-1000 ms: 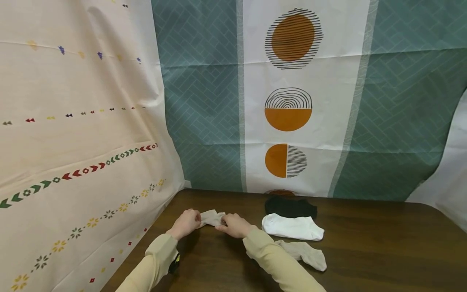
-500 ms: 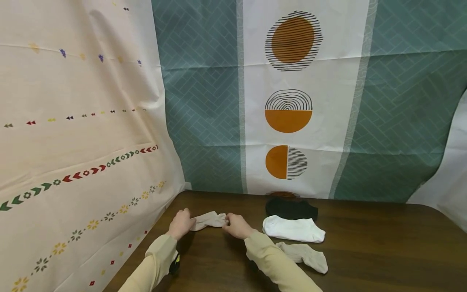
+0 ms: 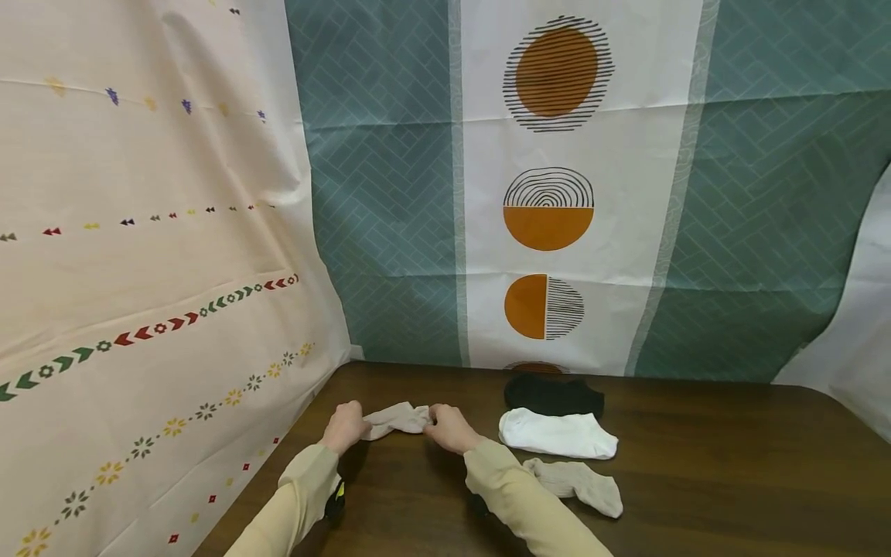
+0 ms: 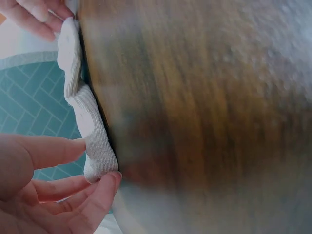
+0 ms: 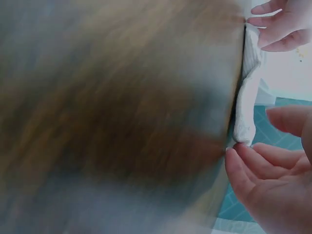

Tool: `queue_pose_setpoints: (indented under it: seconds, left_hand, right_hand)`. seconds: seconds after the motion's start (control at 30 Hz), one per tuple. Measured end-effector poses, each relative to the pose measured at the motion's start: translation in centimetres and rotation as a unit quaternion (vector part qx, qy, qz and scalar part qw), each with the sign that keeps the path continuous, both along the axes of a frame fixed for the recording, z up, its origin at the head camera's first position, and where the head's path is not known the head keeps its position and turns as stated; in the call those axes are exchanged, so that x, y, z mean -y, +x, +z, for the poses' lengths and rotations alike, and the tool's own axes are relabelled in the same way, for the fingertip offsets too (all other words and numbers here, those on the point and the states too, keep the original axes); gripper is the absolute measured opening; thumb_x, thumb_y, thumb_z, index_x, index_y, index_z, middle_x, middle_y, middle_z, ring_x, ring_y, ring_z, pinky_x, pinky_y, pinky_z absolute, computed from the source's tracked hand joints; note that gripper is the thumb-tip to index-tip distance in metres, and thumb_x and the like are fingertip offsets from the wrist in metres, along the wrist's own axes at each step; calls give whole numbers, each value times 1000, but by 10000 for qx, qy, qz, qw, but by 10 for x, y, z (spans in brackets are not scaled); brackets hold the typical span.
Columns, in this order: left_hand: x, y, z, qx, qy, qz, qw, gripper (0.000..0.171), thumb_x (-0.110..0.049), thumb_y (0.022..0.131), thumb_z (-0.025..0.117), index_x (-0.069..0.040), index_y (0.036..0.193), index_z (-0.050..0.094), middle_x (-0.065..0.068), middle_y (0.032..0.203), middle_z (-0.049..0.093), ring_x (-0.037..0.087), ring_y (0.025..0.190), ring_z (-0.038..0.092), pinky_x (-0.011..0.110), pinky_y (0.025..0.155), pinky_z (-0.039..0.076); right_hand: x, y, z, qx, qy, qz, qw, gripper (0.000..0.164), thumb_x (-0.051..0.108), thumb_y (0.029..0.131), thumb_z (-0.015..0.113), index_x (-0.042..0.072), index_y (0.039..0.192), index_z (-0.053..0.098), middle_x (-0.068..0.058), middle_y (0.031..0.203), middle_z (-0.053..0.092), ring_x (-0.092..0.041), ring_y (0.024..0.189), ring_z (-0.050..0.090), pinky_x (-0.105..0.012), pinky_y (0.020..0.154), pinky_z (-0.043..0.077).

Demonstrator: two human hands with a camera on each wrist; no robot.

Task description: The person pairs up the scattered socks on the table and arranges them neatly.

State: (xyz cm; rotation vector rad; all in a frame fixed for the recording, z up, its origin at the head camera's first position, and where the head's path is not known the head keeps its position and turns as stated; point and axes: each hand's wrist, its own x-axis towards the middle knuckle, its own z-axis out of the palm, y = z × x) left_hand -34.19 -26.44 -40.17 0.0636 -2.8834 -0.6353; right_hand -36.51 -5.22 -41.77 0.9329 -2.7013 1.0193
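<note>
A light grey ribbed sock [image 3: 398,420] lies bent on the dark wooden table, between both hands. My left hand [image 3: 344,427] touches its left end; in the left wrist view the thumb [image 4: 73,147] meets the sock's upper side and fingertips rest by its end on the wood. At the sock's other end is my right hand [image 3: 451,429]. The right wrist view shows that hand's fingertips touching the sock's end and the table, while its thumb [image 5: 287,119] stands apart from the fabric. Fingers of both hands are loosely extended.
On the right side of the table [image 3: 731,464] lie a black sock [image 3: 553,396], a white sock [image 3: 557,434] and another light grey sock [image 3: 592,489], partly behind the right sleeve. Patterned cloths hang behind the table and at its left.
My left hand has slid left along the sock, uncovering more of its left end, and its grip has loosened. My right hand has shifted slightly right. Other socks stay put.
</note>
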Motion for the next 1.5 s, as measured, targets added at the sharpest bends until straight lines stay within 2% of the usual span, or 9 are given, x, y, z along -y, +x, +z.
queue_pose_setpoints:
  seconds: [0.07,0.2,0.37,0.5,0.73,0.97,1.17,1.37,1.5]
  left_hand:
    - [-1,1,1,-37,26,-19,10000,15,2,73,62,1,65,48,10,62,49,24,55,46,35,51,40]
    - [-1,2,2,-187,17,-159,9997,13,6,69,64,1,65,53,8,63,52,23,55,50,35,51,42]
    - [-1,2,2,-365,22,-264,9990,12,9,67,61,-1,66,55,7,65,53,22,56,51,34,50,42]
    - [-1,2,3,-440,35,-326,9985,15,10,67,59,-3,64,54,4,63,51,21,54,48,33,49,40]
    - [-2,3,4,-554,74,-416,9976,18,10,65,61,-5,61,53,2,60,49,19,53,46,32,48,39]
    - [-2,6,3,-568,75,-571,9967,18,10,64,61,-6,60,53,1,59,48,18,52,45,31,48,39]
    - [-4,7,4,-503,159,-522,9972,19,11,65,60,-6,60,53,1,57,47,16,48,46,29,45,39]
    - [-10,5,5,-457,173,-727,9962,18,11,65,61,-5,61,54,1,58,48,15,49,46,28,46,39]
    - [-11,5,6,-485,150,-704,9962,20,11,66,62,-5,61,53,1,58,48,15,48,47,28,46,40]
  right_hand:
    - [1,0,0,114,-129,-87,9998,7,3,81,60,-3,82,56,-5,74,53,-17,67,47,-29,61,39]
    - [5,0,-1,456,-505,-268,9973,19,0,80,61,-11,96,58,-15,87,59,-22,73,57,-32,65,45]
    - [9,6,1,905,-1198,-300,9882,18,-6,79,62,-14,95,58,-12,77,56,-20,55,59,-27,52,47]
    - [10,11,3,1103,-1499,-445,9815,12,-5,78,65,-10,87,59,-8,73,56,-21,55,59,-25,49,46]
    - [14,13,0,1050,-1832,-678,9751,13,-8,71,69,-3,69,58,-5,65,54,-20,51,58,-25,46,46]
    - [19,13,-1,976,-2130,-828,9686,19,-9,71,70,-3,74,52,-6,67,49,-21,50,58,-24,44,46]
    - [18,11,-1,789,-2206,-1144,9654,12,-4,75,68,-2,71,56,-6,66,54,-17,46,56,-25,44,46]
    - [12,10,-5,630,-2423,-1370,9584,18,-13,68,64,1,62,54,-4,56,53,-13,42,54,-25,41,45]
    - [12,11,-2,886,-2503,-1380,9542,18,-14,67,62,0,68,52,-6,57,52,-16,43,55,-26,41,45]
